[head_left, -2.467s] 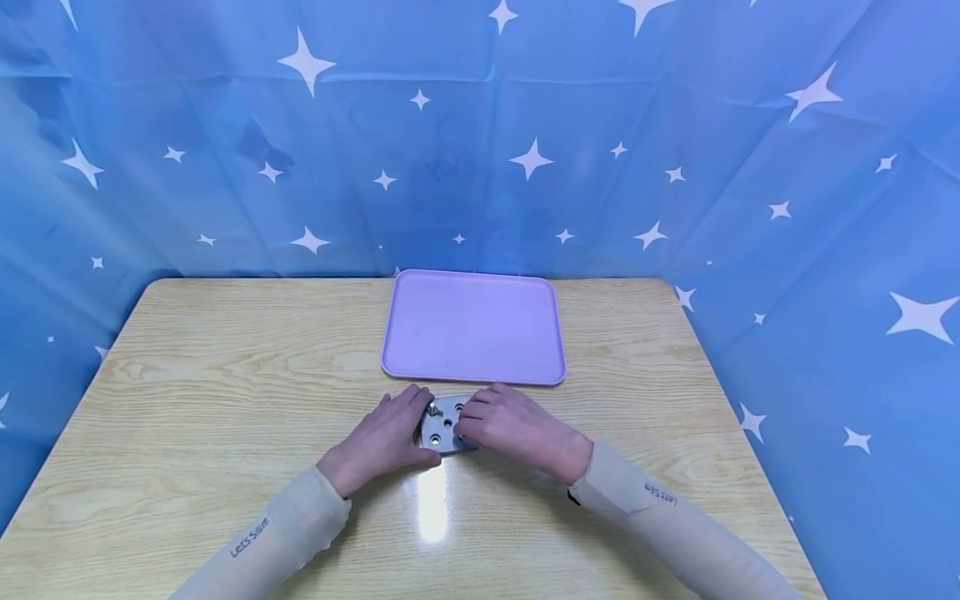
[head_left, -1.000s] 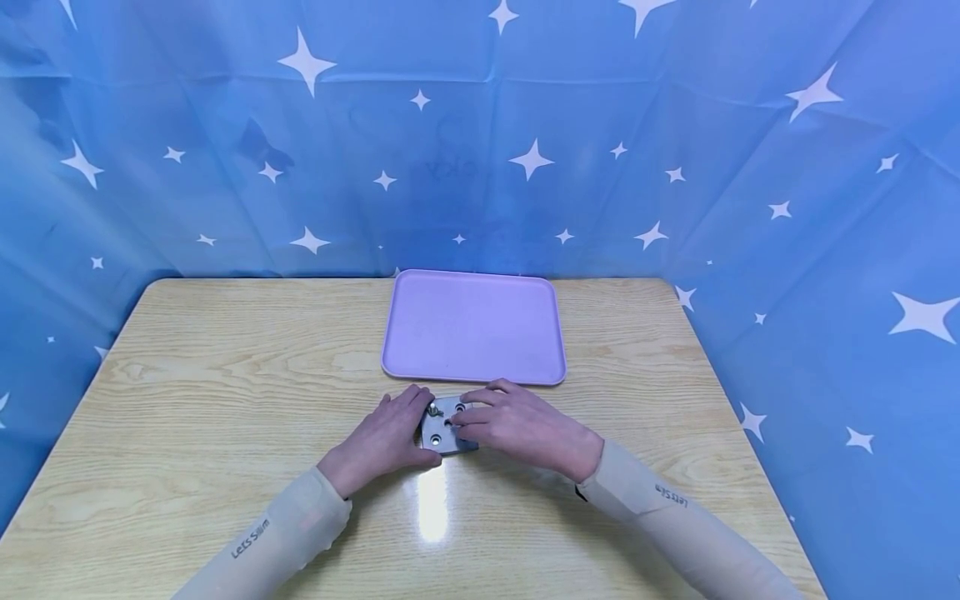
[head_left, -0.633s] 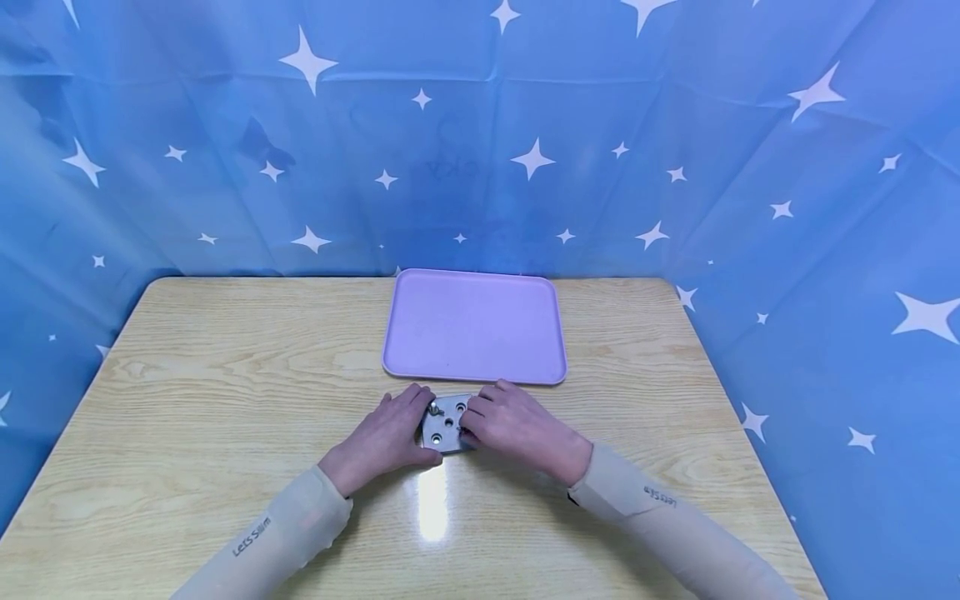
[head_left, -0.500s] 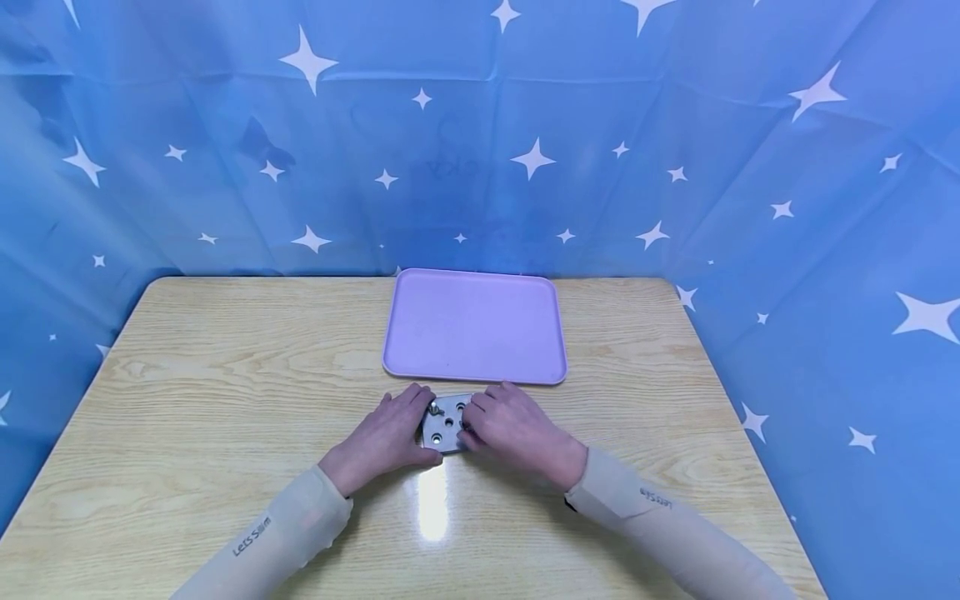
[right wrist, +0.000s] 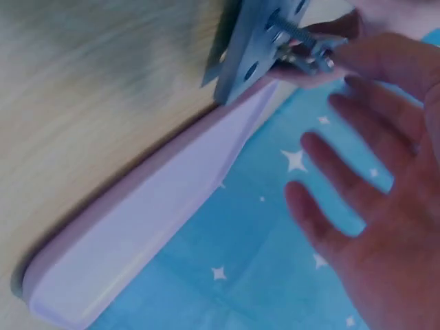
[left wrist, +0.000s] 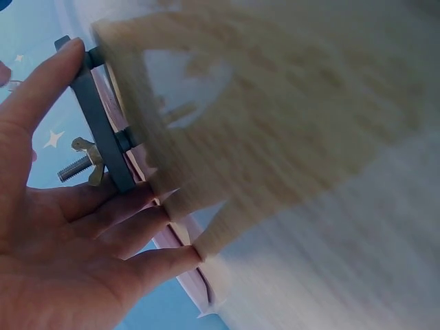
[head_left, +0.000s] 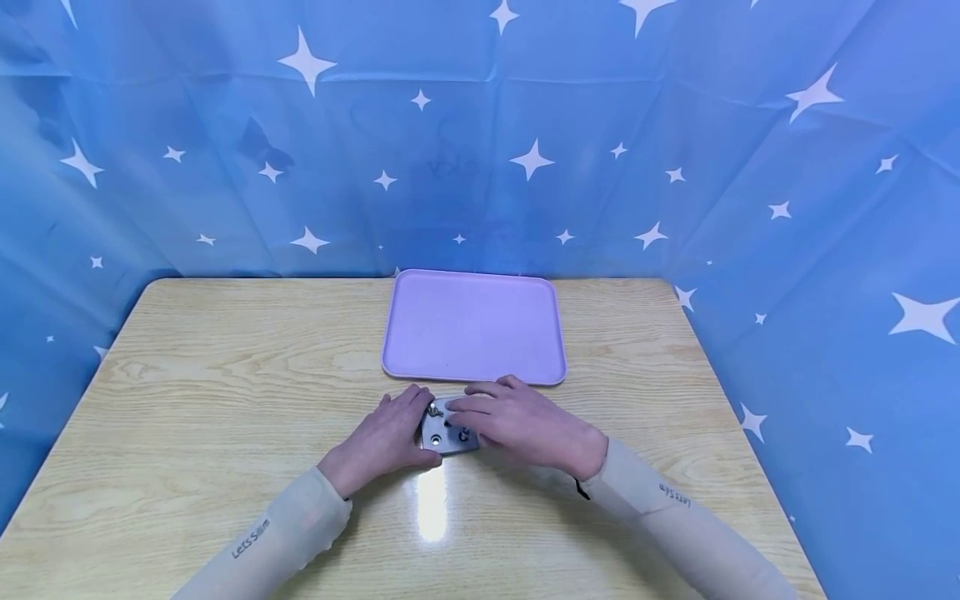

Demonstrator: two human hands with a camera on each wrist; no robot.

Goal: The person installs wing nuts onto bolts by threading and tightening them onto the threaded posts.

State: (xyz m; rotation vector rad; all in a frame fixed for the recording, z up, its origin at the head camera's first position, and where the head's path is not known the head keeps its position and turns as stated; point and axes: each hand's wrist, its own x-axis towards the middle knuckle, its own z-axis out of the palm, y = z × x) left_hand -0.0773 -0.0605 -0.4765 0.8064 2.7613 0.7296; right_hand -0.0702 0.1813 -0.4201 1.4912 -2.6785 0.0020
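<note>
A grey metal plate [head_left: 450,440] with holes lies just in front of the purple tray. The left hand [head_left: 382,442] grips its left side, thumb on the near edge, fingers at the far edge. One bolt with a wing nut [head_left: 432,409] stands beside the left fingertips; another wing nut [head_left: 463,434] is at the plate's right side. Over that side hovers the right hand [head_left: 528,425], its fingers extended. In the right wrist view the thumb tip is at a wing nut [right wrist: 306,60] on a threaded bolt, the other fingers spread apart. The left wrist view shows short feet under the plate [left wrist: 100,117].
The purple tray [head_left: 474,327] rests at the back middle of the wooden table [head_left: 225,358], just beyond the plate. A blue curtain with white stars [head_left: 465,125] hangs behind and along both sides of the table.
The right hand's fingers were bunched at the plate's right bolt; now they are straighter and spread, and that wing nut shows. The left hand and plate have stayed in place.
</note>
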